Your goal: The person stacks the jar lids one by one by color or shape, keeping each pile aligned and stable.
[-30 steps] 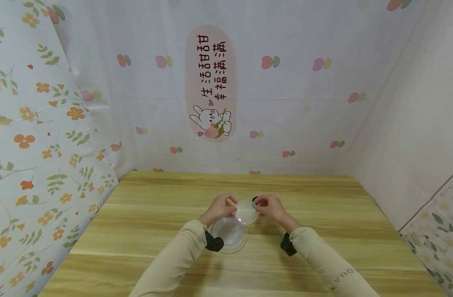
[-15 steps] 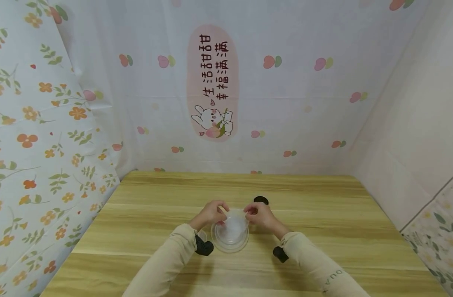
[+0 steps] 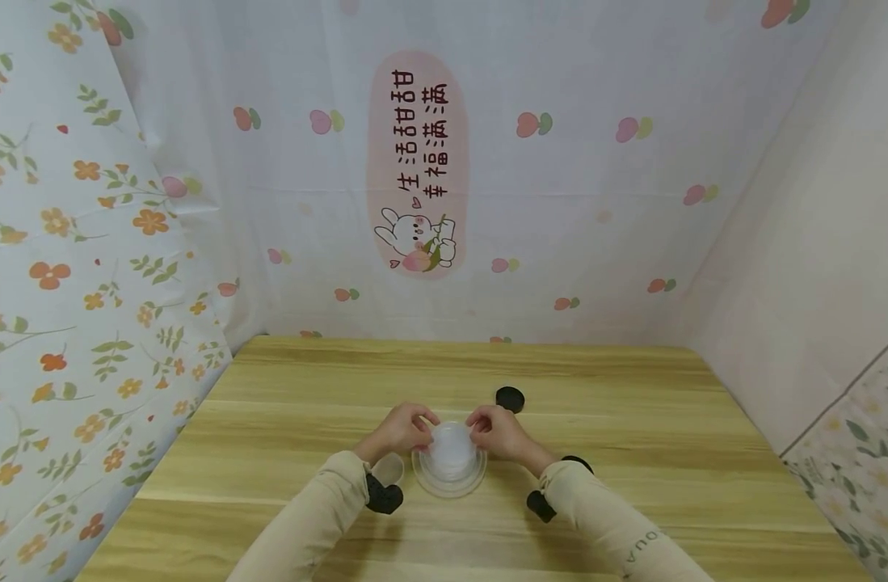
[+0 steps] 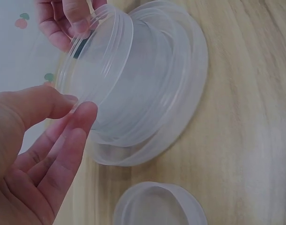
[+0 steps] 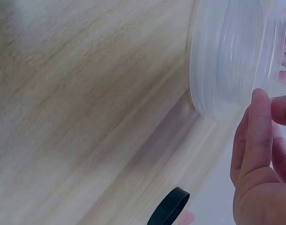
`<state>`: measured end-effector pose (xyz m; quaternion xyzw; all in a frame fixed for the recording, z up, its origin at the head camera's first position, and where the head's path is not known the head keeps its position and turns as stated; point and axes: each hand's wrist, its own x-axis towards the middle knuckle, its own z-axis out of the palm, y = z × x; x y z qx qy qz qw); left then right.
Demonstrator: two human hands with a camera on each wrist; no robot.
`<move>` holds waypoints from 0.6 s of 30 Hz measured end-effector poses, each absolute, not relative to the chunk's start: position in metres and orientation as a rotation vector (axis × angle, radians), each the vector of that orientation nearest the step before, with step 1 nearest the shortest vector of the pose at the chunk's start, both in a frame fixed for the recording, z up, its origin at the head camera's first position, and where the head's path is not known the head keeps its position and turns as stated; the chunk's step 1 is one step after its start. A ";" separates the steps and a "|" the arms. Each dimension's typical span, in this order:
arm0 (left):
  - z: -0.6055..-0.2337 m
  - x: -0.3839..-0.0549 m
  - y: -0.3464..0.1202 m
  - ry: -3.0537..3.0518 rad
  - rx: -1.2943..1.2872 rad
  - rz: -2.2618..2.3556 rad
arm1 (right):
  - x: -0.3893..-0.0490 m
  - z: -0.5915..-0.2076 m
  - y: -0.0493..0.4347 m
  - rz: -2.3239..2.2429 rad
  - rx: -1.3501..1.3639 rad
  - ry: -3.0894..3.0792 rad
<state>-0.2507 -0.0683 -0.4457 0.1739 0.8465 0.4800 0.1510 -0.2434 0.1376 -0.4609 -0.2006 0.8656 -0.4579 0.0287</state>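
Fingers first: L hand point(image 3: 406, 428) has thumb & index nearly closed, w/ the near rim of a clear round lid point(image 3: 452, 443) pinched btwn the tips; its other fingers bend loosely below. R hand point(image 3: 498, 432) does likewise on the opp. side: thumb & fingers point(image 5: 260, 117) together at the rim, gap almost nil. So lid sits btwn the 2 hands, directly over a clear stack point(image 3: 449, 488) of wider round pcs. L wrist cam shows lid tilted rel. to stack; can't tell if they touch. Stack lies flat on the table point(image 3: 305, 477), wide rim at bottom, narrower rings above it.

Further out: small clear cap point(image 4: 152, 206) on table, just beside stack on L side, partly behind L wrist in head view. Black round cap point(image 3: 510, 398) on table, beyond R hand, nr its knuckles. Dark curved edge point(image 3: 578, 463) peeks out by R cuff, mostly hidden, can't tell what it is.

Both wrists have black wrist units point(image 3: 384, 495) below beige sleeves point(image 3: 298, 517). Behind table: pale cloth point(image 3: 596, 259) w/ fruit prints & pink bunny panel point(image 3: 418, 162); floral cloth point(image 3: 87, 267) on L.
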 end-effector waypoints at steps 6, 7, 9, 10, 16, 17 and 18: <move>-0.451 -0.248 -0.069 2.480 0.495 1.361 | -0.244 -0.466 0.136 -1.420 -0.630 2.648; -0.452 -0.249 -0.069 2.488 0.497 1.356 | -0.245 -0.467 0.136 -1.420 -0.633 2.646; -0.454 -0.249 -0.070 2.493 0.498 1.358 | -0.246 -0.469 0.135 -1.411 -0.639 2.651; -0.455 -0.250 -0.070 2.491 0.498 1.361 | -0.247 -0.470 0.135 -1.416 -0.642 2.650; -0.456 -0.249 -0.071 2.481 0.482 1.380 | -0.248 -0.474 0.133 -1.425 -0.645 2.663; -0.455 -0.249 -0.071 2.484 0.480 1.379 | -0.248 -0.474 0.133 -1.424 -0.638 2.664; -0.456 -0.248 -0.071 2.485 0.475 1.377 | -0.248 -0.475 0.133 -1.419 -0.634 2.669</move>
